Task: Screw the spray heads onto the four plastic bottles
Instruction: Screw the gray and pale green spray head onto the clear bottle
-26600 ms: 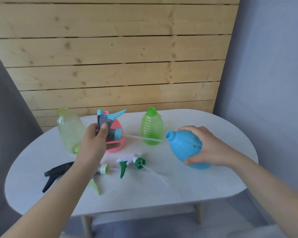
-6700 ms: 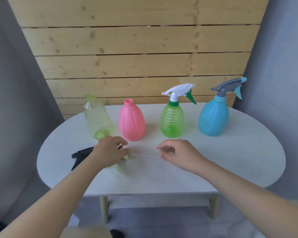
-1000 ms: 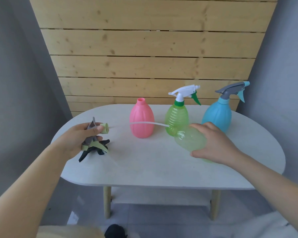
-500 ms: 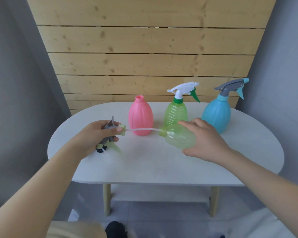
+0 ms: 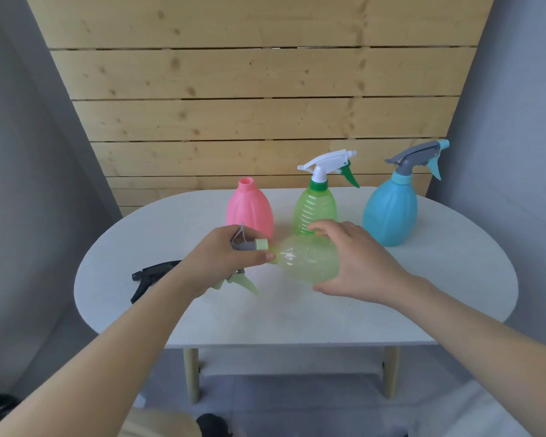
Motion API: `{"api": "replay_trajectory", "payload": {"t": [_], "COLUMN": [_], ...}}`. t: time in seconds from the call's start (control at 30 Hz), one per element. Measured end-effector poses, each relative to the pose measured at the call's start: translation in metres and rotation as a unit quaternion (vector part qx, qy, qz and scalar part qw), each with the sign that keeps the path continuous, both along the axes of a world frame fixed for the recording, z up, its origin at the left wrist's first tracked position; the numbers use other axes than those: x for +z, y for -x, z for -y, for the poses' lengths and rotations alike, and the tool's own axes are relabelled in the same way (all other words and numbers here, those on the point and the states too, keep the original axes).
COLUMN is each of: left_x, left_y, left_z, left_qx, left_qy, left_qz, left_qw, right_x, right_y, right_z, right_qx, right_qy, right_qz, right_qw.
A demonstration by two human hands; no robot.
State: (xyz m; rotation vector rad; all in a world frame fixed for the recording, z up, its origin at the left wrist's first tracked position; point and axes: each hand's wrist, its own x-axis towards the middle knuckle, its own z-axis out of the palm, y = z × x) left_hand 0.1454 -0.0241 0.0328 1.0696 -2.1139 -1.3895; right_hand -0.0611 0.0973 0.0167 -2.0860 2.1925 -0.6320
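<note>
**Third head going on: seat the collar square, then turn**

The pale yellow-green bottle (image 5: 306, 261) lies tilted on its side just above the white oval table (image 5: 423, 279), cradled from the right by the right hand (image 5: 356, 263), fingers wrapped over its body. The left hand (image 5: 224, 260) pinches the grey and light-green spray head (image 5: 248, 247) with thumb and fingers closed around it, its collar pressed against the bottle's mouth.

To do this well, I would keep the collar in line with the neck so the thread catches straight, hold the bottle firmly without squeezing its soft wall, and turn the head, or the bottle against it, until snug. A crooked start would likely cross-thread.

The bottle is translucent, ribbed and glossy, with light glinting near its shoulder.

Behind stand the capless pink bottle (image 5: 249, 209), the green bottle (image 5: 316, 209) with its white head, and the blue bottle (image 5: 390, 212) with its grey head. A black spray head (image 5: 152, 275) lies on the table at left.
</note>
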Motion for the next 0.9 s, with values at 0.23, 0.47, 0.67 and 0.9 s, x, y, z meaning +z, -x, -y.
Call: {"api": "replay_trajectory", "payload": {"t": [0.23, 0.47, 0.67, 0.9], "left_x": [0.0, 0.001, -0.005, -0.006], "left_y": [0.004, 0.009, 0.002, -0.021], "left_z": [0.005, -0.001, 0.011, 0.024], "left_qx": [-0.05, -0.118, -0.004, -0.001], "left_qy": [0.049, 0.044, -0.022, -0.06], "left_qz": [0.028, -0.003, -0.006, -0.017], "left_qw": [0.997, 0.992, 1.0, 0.998], "right_x": [0.011, 0.019, 0.019, 0.003], "right_y": [0.013, 0.031, 0.041, 0.043], "right_z": [-0.005, -0.002, -0.001, 0.004], "right_qx": [-0.001, 0.051, 0.034, 0.031], "right_qy": [-0.042, -0.188, -0.141, -0.122], "right_qz": [0.131, 0.25, 0.371, 0.607], "right_qw": [0.99, 0.948, 0.917, 0.785]}}
